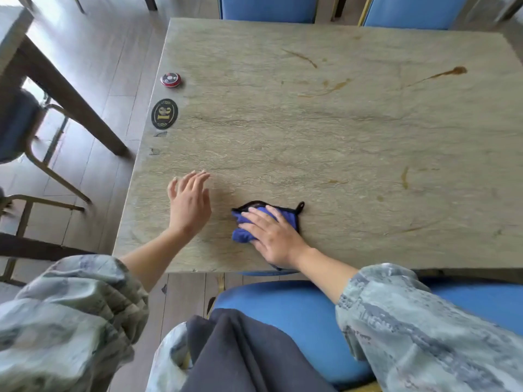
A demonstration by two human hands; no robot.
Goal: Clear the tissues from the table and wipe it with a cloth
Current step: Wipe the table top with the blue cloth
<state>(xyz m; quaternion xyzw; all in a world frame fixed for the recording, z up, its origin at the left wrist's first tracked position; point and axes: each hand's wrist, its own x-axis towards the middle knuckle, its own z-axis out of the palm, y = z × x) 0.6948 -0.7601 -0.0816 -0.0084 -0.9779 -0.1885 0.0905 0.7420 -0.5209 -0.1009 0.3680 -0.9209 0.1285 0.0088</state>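
Note:
A blue cloth with black trim (288, 215) lies on the stone-patterned table (311, 131) near its front edge. My right hand (271, 236) lies flat on the cloth, fingers straight, pressing it to the tabletop and covering most of it. My left hand (189, 202) hovers just above the table to the left of the cloth, fingers spread and relaxed, holding nothing. Brown streaks and stains (452, 71) mark the far and right parts of the table. No tissues are in view.
A red round call button (170, 79) and a black oval number plaque (164, 113) sit at the table's left edge. Blue chairs stand at the far side (268, 8) and under me (297, 321). Another table (17, 52) and chair stand to the left.

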